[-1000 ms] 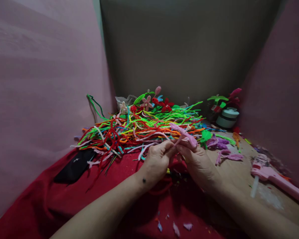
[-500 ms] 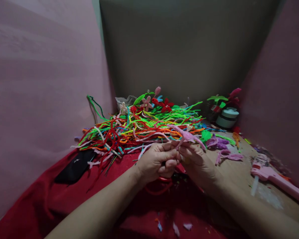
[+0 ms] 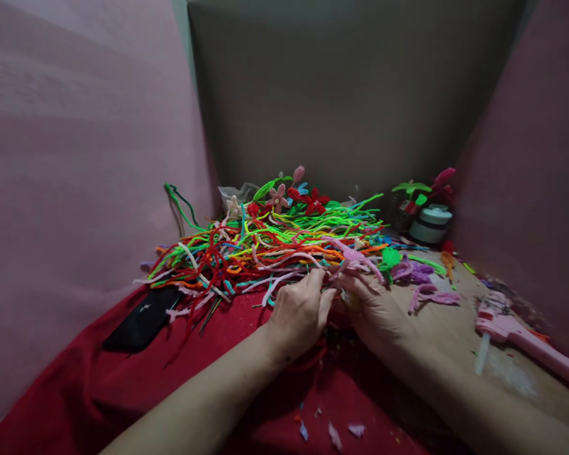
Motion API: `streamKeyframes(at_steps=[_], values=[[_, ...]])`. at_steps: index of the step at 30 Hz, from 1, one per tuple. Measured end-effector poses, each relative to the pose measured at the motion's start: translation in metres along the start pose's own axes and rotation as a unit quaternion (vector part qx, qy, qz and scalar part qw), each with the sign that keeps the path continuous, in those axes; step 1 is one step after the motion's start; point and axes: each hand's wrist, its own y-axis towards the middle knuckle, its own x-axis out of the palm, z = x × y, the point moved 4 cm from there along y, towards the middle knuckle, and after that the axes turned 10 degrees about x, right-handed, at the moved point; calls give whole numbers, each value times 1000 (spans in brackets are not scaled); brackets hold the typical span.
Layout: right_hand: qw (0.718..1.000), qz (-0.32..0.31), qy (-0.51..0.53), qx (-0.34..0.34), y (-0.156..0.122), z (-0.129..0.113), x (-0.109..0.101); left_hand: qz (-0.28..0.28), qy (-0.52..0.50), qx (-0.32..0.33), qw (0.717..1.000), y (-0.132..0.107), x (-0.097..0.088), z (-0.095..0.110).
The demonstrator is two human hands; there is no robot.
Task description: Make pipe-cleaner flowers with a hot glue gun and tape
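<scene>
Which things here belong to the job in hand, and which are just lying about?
Seemingly part of the job:
pink fuzzy piece, held by the right hand, with the left hand close by
multicoloured fuzzy stems, likely, heaped beyond the hands
pink glue gun, perhaps, unheld

Apparently just lying about:
black phone
lidded jar
small scraps

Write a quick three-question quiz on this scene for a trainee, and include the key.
1. Multiple choice: which tool lies on the brown surface, to the right of the right hand? (a) stapler (b) glue gun (c) hammer
2. True or false: the black phone lies to the left of the left hand.
3. Fill in the colour: the right hand pinches a ____ fuzzy piece.
Key: 1 b; 2 true; 3 pink.
</scene>
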Motion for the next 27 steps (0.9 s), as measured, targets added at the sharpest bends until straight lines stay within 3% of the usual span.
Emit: streamKeyframes(at_steps=[3, 6, 10, 12, 15, 19, 23, 27], values=[[1000, -7, -18, 4, -2, 3, 1, -13, 68, 32, 997, 0, 1, 2], [998, -17, -52, -5, -4, 4, 2, -17, 67, 57, 996, 1, 1, 2], [994, -31, -102, -13, -7, 2, 4, 39, -75, -1, 996, 2, -5, -1], [992, -36, -120, -21, -8, -1, 7, 59, -186, -57, 979, 3, -7, -3], [991, -46, -121, -44, -11, -6, 10, 68, -347, -120, 928, 6, -9, -1], [993, -49, -95, -51, -10, -8, 6, 60, -531, -187, 824, 8, -7, 3], [992, -80, -89, -37, -6, -5, 4, 39, -611, -247, 751, 7, -4, 3], [992, -109, -69, -11, -5, -3, 9, 4, -693, -265, 670, 5, 2, 1]])
